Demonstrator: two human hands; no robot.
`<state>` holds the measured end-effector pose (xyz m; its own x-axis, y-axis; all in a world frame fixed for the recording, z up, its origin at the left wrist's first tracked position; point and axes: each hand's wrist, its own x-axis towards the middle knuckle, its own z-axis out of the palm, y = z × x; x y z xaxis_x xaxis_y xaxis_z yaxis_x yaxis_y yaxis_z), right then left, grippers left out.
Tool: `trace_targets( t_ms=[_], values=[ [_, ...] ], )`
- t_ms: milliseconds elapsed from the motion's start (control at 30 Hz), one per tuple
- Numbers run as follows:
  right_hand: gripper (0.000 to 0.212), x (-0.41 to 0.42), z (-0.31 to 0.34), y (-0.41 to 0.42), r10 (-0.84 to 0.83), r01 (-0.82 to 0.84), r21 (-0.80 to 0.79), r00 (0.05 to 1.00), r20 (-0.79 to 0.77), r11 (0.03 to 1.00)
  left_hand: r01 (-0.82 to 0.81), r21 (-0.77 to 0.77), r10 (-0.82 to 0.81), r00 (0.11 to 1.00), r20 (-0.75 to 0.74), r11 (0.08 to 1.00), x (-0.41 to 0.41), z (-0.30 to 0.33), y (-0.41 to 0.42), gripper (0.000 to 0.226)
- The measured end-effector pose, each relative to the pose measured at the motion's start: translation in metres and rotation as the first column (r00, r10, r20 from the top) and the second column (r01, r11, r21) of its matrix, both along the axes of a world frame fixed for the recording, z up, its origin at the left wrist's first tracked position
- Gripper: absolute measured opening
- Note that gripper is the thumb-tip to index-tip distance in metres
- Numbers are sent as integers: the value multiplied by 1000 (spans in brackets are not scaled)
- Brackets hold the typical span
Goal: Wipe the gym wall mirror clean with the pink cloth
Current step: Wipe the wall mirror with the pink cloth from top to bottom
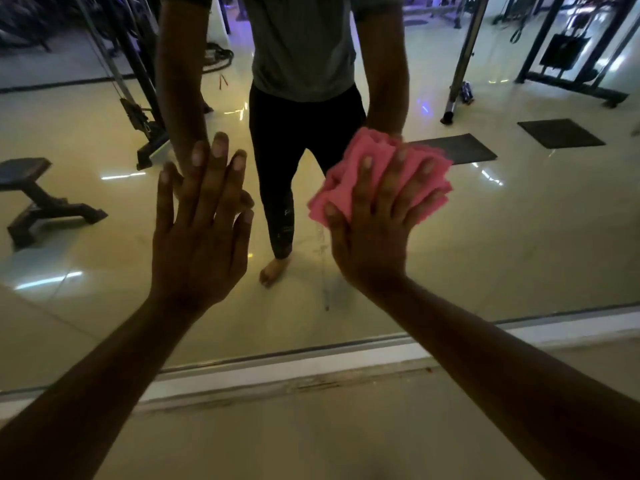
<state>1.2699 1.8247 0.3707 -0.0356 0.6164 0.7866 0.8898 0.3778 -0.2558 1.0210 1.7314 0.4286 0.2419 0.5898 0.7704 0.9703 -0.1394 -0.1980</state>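
Both hands lean on the mirror [519, 244]: our left hand [197, 233] flat with straight fingers for support, our right hand [377, 223] pressing the bunched pink cloth [349, 161] under spread fingers to wipe.

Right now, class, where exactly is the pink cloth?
In the head view, the pink cloth is right of centre, pressed against the mirror under the right hand, with the bare left hand flat on the glass beside it.

Dim, soft-focus, floor glare, wide-angle bowing
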Motion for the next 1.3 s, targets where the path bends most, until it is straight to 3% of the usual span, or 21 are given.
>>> trace_targets(
  t_ms=[100,167,200,267,333,367,467,533,567,633,700,733,767,867,933,967,1033,1133,1200,1300],
  values=[
    [78,-32,-44,-18,261,-283,41,925,275,958,46,5,-46,998,-35,999,-19,-5,1,65],
    [83,7,-75,-20,166,-199,47,907,386,979,84,3,-83,994,-65,996,-27,-9,3,65],
    [84,22,-78,-21,102,-123,37,931,350,992,93,12,-92,993,-69,996,-30,-10,2,66],
    [82,21,-50,-18,-53,55,-22,996,67,998,103,28,-101,994,-46,994,-31,-12,2,66],
    [84,-17,-13,-7,-159,152,-49,961,-225,987,90,43,-89,996,-31,995,-25,-17,6,67],
    [83,-37,-4,-7,-132,134,-10,961,-242,991,75,61,-74,997,-24,995,-20,-19,8,68],
    [89,-44,-51,-25,137,-146,44,978,159,988,29,97,-29,1000,-5,995,-13,-25,12,68],
    [96,4,-92,-30,97,-103,1,937,336,995,18,101,-17,1000,-13,995,-13,-26,12,68],
    [93,20,-98,-29,36,-26,-37,958,284,999,17,97,-16,1000,-8,995,-12,-27,12,68],
    [90,16,-80,-27,-93,86,-133,994,-49,987,11,84,-12,1000,8,996,-12,-28,11,70],
    [91,-22,-49,-21,-132,78,-155,916,-379,985,11,77,-12,1000,9,997,-11,-31,12,70],
    [91,-43,-37,-20,-115,62,-138,897,-428,989,11,77,-11,1000,7,997,-10,-32,13,70],
    [92,-59,-34,-23,-71,33,-104,919,-387,994,5,76,-5,1000,8,997,-9,-32,15,70],
    [95,-51,-74,-29,86,-86,-25,996,-21,996,-3,75,3,1000,12,997,-10,-33,15,70],
    [105,-13,-98,-25,50,-50,-3,975,216,999,4,79,-4,1000,8,997,-10,-31,13,70],
    [107,-2,-103,-24,39,-40,-1,964,262,999,3,75,-4,1000,11,997,-10,-31,12,70],
    [97,-1,-88,-27,27,-23,-31,985,168,999,12,68,-13,1000,16,998,-11,-31,10,70],
    [85,-28,-61,-17,-84,74,-55,973,-215,996,-7,75,7,1000,5,997,-10,-35,14,69],
    [87,-25,-67,-21,-17,14,-26,991,-131,1000,-10,72,9,1000,20,997,-9,-36,14,68],
    [95,20,-92,-22,33,-35,1,954,297,999,-25,80,22,999,41,996,-7,-37,14,68]
  ],
)
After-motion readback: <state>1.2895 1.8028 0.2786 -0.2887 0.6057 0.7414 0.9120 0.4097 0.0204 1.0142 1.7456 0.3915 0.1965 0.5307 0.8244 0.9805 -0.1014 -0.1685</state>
